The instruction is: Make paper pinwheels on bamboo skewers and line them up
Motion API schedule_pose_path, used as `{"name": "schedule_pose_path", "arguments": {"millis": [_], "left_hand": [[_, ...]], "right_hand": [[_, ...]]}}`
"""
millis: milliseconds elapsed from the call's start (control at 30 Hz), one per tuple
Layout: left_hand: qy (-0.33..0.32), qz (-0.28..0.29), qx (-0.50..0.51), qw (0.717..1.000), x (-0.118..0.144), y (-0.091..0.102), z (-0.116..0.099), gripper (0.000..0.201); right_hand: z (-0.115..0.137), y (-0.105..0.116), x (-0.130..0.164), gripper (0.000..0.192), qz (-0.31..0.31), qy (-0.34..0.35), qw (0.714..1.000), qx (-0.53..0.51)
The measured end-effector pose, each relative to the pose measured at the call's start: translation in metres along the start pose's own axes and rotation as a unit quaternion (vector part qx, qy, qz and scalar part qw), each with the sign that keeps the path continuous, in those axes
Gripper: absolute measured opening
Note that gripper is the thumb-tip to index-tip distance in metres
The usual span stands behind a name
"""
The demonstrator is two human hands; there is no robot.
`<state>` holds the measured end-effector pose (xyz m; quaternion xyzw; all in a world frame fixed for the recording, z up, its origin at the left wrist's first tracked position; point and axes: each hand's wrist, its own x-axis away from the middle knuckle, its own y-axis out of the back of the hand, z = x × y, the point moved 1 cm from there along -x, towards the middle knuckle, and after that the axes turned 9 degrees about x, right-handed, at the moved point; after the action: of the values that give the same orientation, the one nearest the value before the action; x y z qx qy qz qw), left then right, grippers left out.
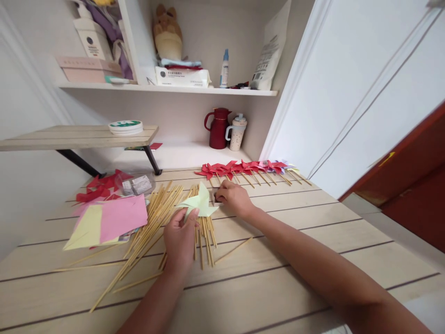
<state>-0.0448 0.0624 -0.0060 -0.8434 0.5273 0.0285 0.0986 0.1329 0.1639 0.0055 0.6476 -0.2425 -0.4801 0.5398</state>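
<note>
My left hand (pixel 180 240) holds a pale green paper pinwheel (pixel 199 204) by its lower edge, above a loose pile of thin wooden sticks (pixel 163 211) on the wooden table (pixel 299 241). Farther back, my right hand (pixel 233 196) rests on the table with its fingers curled near a small dark item at its fingertips; what it grips, if anything, is hidden. A row of finished red pinwheels on sticks (pixel 243 170) lies just beyond the right hand.
Pink and yellow paper sheets (pixel 111 221) lie at the left, with red paper pieces (pixel 99 188) and a clear packet (pixel 137 184) behind. A red jug (pixel 218 128) and a speckled cup (pixel 237 132) stand at the back. Shelves hang above.
</note>
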Motion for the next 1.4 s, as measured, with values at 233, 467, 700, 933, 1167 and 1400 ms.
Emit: {"name": "schedule_pose_path", "arguments": {"millis": [233, 467, 700, 933, 1167, 1400], "left_hand": [[0.018, -0.005, 0.000, 1.000, -0.001, -0.001, -0.001, 0.025], [0.010, 0.003, -0.003, 1.000, -0.001, 0.001, 0.006, 0.025], [0.009, 0.006, -0.016, 1.000, 0.000, 0.001, 0.008, 0.028], [0.013, 0.015, 0.000, 1.000, 0.000, 0.000, 0.007, 0.028], [0.010, 0.019, -0.002, 1.000, 0.000, 0.000, 0.007, 0.028], [0.030, 0.017, 0.008, 0.999, 0.002, -0.002, 0.000, 0.026]], "right_hand": [[-0.020, 0.011, 0.008, 0.011, -0.053, -0.126, 0.948, -0.288], [-0.031, 0.009, 0.041, 0.023, 0.075, -0.205, 0.829, -0.515], [-0.026, 0.005, 0.047, 0.011, 0.127, 0.010, 0.933, -0.336], [-0.026, 0.000, 0.046, 0.010, 0.129, 0.012, 0.935, -0.330], [-0.026, 0.000, 0.050, 0.014, 0.101, 0.021, 0.938, -0.329], [-0.027, -0.001, 0.059, 0.004, 0.114, -0.019, 0.921, -0.371]]}}
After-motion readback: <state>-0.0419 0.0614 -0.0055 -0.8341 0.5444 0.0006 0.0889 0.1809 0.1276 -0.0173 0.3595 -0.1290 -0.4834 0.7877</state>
